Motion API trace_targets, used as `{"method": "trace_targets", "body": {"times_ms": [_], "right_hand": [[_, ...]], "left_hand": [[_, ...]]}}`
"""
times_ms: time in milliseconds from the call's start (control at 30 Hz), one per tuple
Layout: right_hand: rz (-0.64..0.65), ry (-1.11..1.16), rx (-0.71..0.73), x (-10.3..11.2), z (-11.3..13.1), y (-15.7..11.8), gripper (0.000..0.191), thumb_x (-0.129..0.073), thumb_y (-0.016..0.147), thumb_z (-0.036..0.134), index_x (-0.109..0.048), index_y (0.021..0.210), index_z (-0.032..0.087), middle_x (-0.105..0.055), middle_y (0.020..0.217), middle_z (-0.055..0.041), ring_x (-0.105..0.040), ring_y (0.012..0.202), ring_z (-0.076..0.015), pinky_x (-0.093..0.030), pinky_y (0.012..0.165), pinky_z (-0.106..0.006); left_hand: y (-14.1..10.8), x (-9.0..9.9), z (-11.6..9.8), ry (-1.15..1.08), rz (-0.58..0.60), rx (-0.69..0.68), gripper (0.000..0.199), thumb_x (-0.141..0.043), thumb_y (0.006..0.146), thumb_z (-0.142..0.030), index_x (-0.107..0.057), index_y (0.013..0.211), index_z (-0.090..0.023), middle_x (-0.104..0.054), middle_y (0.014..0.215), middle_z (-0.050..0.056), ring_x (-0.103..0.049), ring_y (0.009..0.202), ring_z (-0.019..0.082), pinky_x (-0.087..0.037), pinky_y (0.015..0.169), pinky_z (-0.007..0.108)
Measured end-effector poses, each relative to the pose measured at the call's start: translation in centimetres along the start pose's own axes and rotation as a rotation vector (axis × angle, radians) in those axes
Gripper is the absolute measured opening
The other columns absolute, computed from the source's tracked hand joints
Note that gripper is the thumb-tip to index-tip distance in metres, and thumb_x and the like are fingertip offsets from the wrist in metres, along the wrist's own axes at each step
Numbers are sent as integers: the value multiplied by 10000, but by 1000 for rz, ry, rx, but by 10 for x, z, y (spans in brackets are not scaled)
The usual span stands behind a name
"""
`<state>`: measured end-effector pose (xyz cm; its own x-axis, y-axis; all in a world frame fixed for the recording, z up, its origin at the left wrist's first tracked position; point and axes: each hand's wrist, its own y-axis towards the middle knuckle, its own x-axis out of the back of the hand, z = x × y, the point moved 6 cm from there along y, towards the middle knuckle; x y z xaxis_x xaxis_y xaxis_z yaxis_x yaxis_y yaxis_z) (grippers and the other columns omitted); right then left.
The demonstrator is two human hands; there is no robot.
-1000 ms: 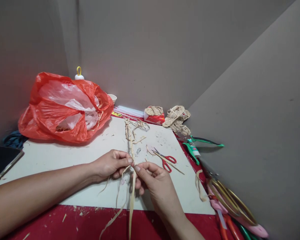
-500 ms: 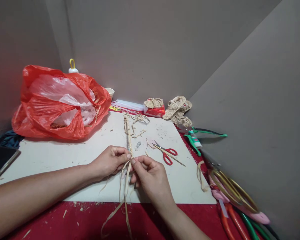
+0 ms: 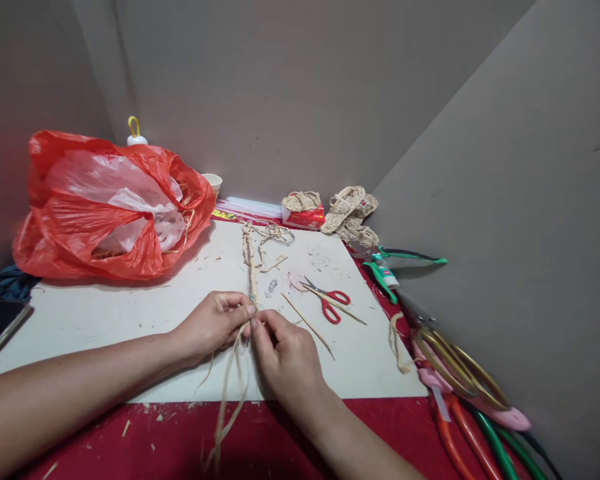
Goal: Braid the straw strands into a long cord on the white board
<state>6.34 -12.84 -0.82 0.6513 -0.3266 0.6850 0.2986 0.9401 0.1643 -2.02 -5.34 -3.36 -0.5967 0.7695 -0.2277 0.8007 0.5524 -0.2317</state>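
Observation:
A narrow straw braid [image 3: 253, 277] lies along the white board, running away from me. My left hand [image 3: 220, 321] pinches the near end of the braid between thumb and fingers. Right beside it, my right hand [image 3: 284, 340] is closed on the straw strands at the same spot, its thumb and forefinger together. Loose pale strands [image 3: 223, 407] hang from between the hands over the board's front edge. Red-handled scissors [image 3: 333, 300] rest to the right of the braid, with a thin pointed stick [image 3: 313, 327] nearer to my right hand.
A red plastic bag [image 3: 115, 213] with straw inside sits at the left, a dark phone-like slab [image 3: 3, 327] below it. Woven straw sandals [image 3: 347, 210] and a small red packet [image 3: 305, 219] stand at the back. Gold-handled shears [image 3: 460, 367] and green-handled pliers [image 3: 383, 283] lie at the right.
The view has shifted slightly, so everything sits a little further left. My right hand has turned and closed in, the loose strands have swung, and more of the thin stick shows.

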Motion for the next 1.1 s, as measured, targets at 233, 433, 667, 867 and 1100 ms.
{"method": "trace_targets", "body": {"times_ms": [233, 433, 667, 867, 1100], "right_hand": [[-298, 98, -7, 50, -2, 7, 179, -506, 865, 326, -626, 868, 193, -651, 785, -53, -577, 701, -178, -423, 659, -264], [387, 374, -68, 9, -5, 23, 323, -458, 880, 441, -639, 842, 176, -579, 638, -7, -513, 578, -136, -405, 576, -241], [592, 509, -143, -8, -9, 26, 454, -412, 875, 538, -533, 641, 168, -320, 496, 71, -247, 445, -74, -190, 416, -198], [690, 812, -339, -18, -20, 18, 415, -493, 843, 532, -430, 624, 186, -281, 443, 103, -152, 386, -52, -94, 363, -198], [698, 986, -483, -25, -25, 15, 378, -572, 808, 493, -462, 648, 168, -265, 442, 118, -117, 370, -29, -59, 343, -176]], "left_hand": [[0, 1, -4, 4, -31, 38, 288, -613, 763, -415, -572, 732, -132, -399, 458, -79, -236, 354, 22, -126, 376, 204], [1, -1, -5, -47, 22, 56, 328, -628, 741, -440, -505, 654, -149, -402, 471, -80, -240, 354, 19, -125, 373, 199], [-3, 0, -9, 143, -52, 4, 333, -532, 802, -381, -449, 570, -157, -335, 441, -83, -230, 388, 34, -155, 417, 200], [-6, 0, -16, 269, -104, -129, 309, -486, 831, -362, -470, 600, -157, -393, 531, -57, -322, 504, 66, -279, 515, 199], [-5, 4, -12, 226, -138, -182, 284, -481, 845, -341, -543, 654, -141, -520, 580, -20, -427, 554, 84, -346, 580, 207]]}}
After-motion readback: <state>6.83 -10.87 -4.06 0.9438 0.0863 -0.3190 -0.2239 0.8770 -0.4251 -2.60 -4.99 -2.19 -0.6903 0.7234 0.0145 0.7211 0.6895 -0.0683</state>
